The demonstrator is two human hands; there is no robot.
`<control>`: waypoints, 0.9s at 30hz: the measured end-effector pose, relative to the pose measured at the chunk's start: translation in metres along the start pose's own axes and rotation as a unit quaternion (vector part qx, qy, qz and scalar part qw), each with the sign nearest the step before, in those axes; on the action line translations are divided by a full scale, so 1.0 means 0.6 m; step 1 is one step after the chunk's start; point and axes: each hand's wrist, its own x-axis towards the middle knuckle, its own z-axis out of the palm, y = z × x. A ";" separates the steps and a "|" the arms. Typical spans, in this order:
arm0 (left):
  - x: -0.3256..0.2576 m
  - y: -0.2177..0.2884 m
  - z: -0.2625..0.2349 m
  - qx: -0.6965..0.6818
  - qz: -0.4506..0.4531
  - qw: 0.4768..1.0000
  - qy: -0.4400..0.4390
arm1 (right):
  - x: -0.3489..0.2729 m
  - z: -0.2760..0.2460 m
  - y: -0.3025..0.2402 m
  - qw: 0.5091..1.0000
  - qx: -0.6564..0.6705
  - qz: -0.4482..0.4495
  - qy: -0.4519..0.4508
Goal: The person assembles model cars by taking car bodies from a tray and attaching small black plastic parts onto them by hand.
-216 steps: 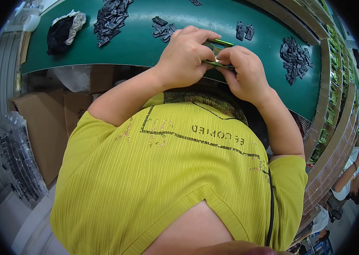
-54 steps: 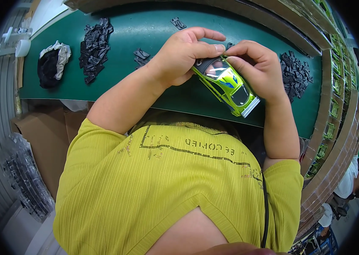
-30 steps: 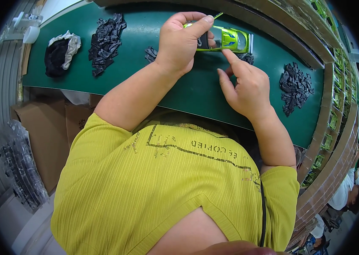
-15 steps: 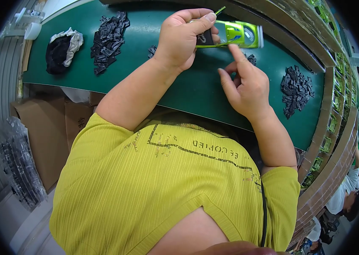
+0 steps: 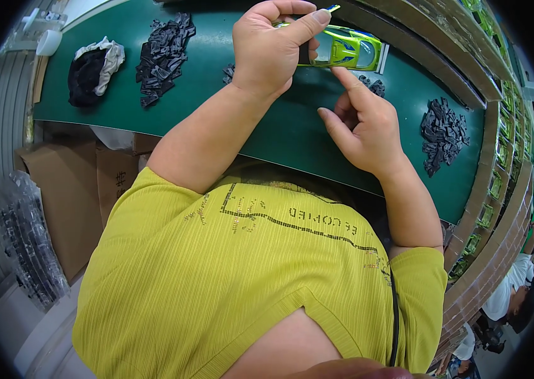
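A lime-green toy car body (image 5: 346, 52) with blue markings hangs over the far part of the green table, its right end showing a pale strip. My left hand (image 5: 270, 50) is closed around its left end, which is mostly hidden behind the fingers. Just below the car, my right hand (image 5: 368, 120) has its index finger stretched toward the car's near edge and its thumb apart; the other fingers are curled, with nothing visible in them. I cannot tell whether that fingertip touches the car. Small black plastic parts (image 5: 374, 86) lie behind the right hand.
Black parts form a pile (image 5: 164, 57) at left and another pile (image 5: 444, 136) at right on the green table (image 5: 216, 120). A black-and-white cloth bundle (image 5: 93, 72) lies far left. Cardboard trays (image 5: 494, 164) holding green pieces line the right side. A cardboard box (image 5: 65, 202) stands lower left.
The car has shifted slightly left and turned a little in my left hand, which has risen slightly. My right index finger has moved slightly left along its near edge.
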 end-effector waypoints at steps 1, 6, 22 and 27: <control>-0.001 0.000 0.001 0.004 0.003 1.000 -0.004 | 0.000 -0.001 -0.001 1.000 0.000 0.000 -0.001; -0.001 -0.004 -0.001 0.013 -0.002 1.000 0.006 | -0.002 -0.005 -0.012 0.998 0.054 0.030 -0.018; 0.011 0.006 -0.015 -0.038 -0.078 0.996 -0.035 | -0.009 -0.011 0.003 0.994 0.079 -0.017 0.069; 0.008 0.010 -0.010 -0.049 -0.068 0.996 -0.031 | -0.002 -0.003 -0.001 0.996 0.055 -0.013 0.066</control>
